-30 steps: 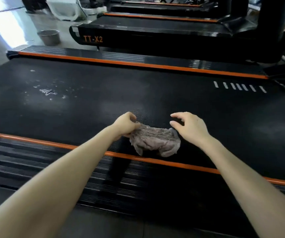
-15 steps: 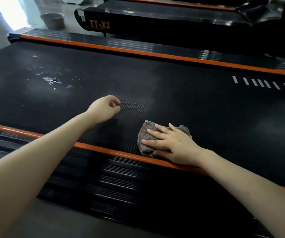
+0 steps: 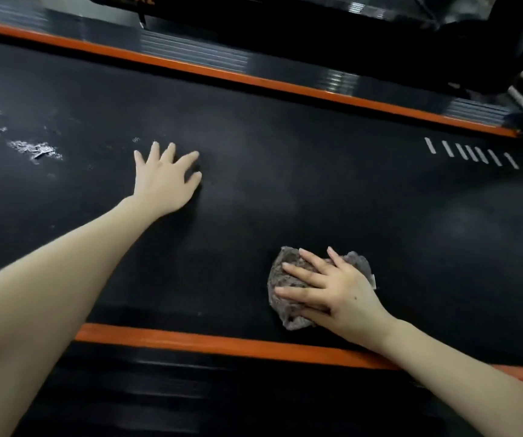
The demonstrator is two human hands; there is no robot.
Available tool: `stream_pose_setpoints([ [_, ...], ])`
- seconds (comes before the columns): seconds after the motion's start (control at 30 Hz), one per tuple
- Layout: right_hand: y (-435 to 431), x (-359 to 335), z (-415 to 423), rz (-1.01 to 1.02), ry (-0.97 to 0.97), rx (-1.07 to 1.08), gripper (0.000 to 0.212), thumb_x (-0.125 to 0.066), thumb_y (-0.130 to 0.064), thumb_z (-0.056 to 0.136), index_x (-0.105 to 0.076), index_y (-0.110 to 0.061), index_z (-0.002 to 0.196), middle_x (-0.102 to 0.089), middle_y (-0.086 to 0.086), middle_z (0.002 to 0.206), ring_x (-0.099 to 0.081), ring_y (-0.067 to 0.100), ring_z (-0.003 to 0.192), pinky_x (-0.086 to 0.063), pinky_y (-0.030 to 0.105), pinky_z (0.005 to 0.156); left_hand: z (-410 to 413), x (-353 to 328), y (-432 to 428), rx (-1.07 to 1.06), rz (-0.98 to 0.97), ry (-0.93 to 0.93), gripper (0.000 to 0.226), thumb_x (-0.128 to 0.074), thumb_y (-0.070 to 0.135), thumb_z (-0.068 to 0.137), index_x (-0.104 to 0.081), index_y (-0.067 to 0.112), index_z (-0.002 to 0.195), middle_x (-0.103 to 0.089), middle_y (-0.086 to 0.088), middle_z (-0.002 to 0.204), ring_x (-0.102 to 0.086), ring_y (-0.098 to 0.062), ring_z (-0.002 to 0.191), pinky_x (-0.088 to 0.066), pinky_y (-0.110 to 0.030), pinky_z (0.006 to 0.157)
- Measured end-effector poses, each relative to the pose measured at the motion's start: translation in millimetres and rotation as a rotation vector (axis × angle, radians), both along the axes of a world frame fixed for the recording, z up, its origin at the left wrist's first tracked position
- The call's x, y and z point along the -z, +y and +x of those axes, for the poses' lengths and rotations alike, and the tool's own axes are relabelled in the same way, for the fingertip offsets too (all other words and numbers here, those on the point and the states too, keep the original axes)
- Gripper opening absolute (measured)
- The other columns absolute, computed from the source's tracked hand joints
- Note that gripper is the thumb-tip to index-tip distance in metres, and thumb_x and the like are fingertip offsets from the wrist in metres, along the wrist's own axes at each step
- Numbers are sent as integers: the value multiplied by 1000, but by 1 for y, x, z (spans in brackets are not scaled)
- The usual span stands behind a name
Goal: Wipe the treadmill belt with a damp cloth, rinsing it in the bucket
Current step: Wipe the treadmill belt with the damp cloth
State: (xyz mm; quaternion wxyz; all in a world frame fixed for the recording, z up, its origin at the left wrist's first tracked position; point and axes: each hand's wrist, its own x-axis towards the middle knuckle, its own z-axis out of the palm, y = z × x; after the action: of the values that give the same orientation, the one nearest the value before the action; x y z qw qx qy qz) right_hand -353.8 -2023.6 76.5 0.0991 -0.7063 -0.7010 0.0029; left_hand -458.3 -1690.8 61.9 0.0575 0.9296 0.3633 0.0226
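The black treadmill belt (image 3: pixel 285 171) fills the middle of the head view. A crumpled grey-brown cloth (image 3: pixel 280 272) lies on it near the front orange stripe. My right hand (image 3: pixel 332 288) presses flat on the cloth with straight, spread fingers. My left hand (image 3: pixel 165 175) rests palm down on the bare belt to the left, fingers spread, holding nothing. A white dusty smear (image 3: pixel 35 149) marks the belt at the far left. The bucket is out of view.
Orange stripes border the belt at the front (image 3: pixel 222 343) and back (image 3: pixel 253 78), with ribbed black side rails (image 3: pixel 127 389) beyond them. White dash marks (image 3: pixel 471 152) sit at the belt's right. Another black treadmill (image 3: pixel 316 23) stands behind.
My left hand let go of the cloth, moved up and left, and opened flat on the belt. My right hand came down onto the cloth and presses it. The camera tilted down.
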Motion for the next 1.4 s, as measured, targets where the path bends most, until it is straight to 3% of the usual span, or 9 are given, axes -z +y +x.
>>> stream_pose_setpoints([
  [0.17, 55, 4, 26, -10, 10, 38, 33, -53, -32, 90, -65, -30, 120, -59, 1, 131, -47, 37, 127, -32, 66, 98, -6, 22, 5, 17, 31, 46, 58, -11, 57, 95, -14, 39, 149, -10, -7, 159, -1, -34, 145, -1, -58, 114],
  [0.33, 153, 5, 84, -75, 78, 501, 37, -43, -36, 98, -47, -44, 134, -39, -11, 149, -23, 24, 144, -17, 55, 114, -6, 25, 6, 15, 27, 19, 58, -13, 58, 93, -16, 40, 148, -11, -7, 159, -2, -32, 146, -1, -57, 115],
  [0.43, 163, 7, 85, -80, 99, 547, 38, -41, -44, 98, -44, -46, 135, -34, -12, 151, -19, 25, 145, -19, 49, 114, -7, 23, 5, 17, 36, 6, 57, -15, 58, 94, -18, 40, 148, -12, -8, 159, -3, -33, 145, -2, -57, 115],
  [0.6, 99, 3, 5, 38, 151, 179, 34, -59, -23, 89, -63, -32, 122, -57, 3, 134, -46, 43, 126, -42, 56, 97, -8, 21, 3, 17, 39, 5, 57, -14, 56, 95, -16, 39, 149, -11, -8, 159, -1, -32, 146, -1, -57, 115],
  [0.73, 81, 5, 7, -27, 76, -222, 30, -54, -25, 91, -65, -33, 117, -60, 0, 130, -54, 35, 122, -41, 57, 96, -8, 22, 5, 13, 37, 7, 59, -13, 58, 93, -16, 40, 149, -11, -8, 159, -1, -32, 146, 0, -57, 114],
  [0.93, 193, -1, 91, 11, 171, 556, 33, -41, -31, 100, -54, -40, 130, -40, -9, 148, -27, 26, 142, -21, 43, 113, -7, 25, 8, 5, 34, 12, 58, -13, 59, 92, -18, 42, 148, -13, -7, 159, -3, -31, 146, -1, -56, 115],
  [1.2, 118, 5, 27, 66, 92, -154, 30, -51, -20, 88, -71, -28, 109, -64, 2, 125, -57, 36, 118, -44, 54, 93, -6, 22, 5, -5, 12, 2, 55, -16, 55, 95, -15, 43, 148, -9, -6, 159, 1, -29, 146, 2, -54, 116],
  [1.3, 171, -2, 93, 83, 100, 325, 31, -47, -19, 96, -66, -33, 116, -53, 0, 139, -45, 30, 131, -37, 53, 105, -7, 23, 6, -4, 4, 20, 56, -12, 57, 93, -12, 45, 148, -8, -4, 160, 2, -28, 146, 2, -53, 116],
  [1.4, 213, 0, 145, 15, 168, 743, 34, -39, -41, 99, -52, -40, 131, -39, -2, 150, -27, 27, 141, -24, 48, 112, -7, 23, 6, -10, 9, 3, 57, -11, 59, 91, -14, 46, 147, -10, -4, 159, 1, -27, 146, 1, -52, 116],
])
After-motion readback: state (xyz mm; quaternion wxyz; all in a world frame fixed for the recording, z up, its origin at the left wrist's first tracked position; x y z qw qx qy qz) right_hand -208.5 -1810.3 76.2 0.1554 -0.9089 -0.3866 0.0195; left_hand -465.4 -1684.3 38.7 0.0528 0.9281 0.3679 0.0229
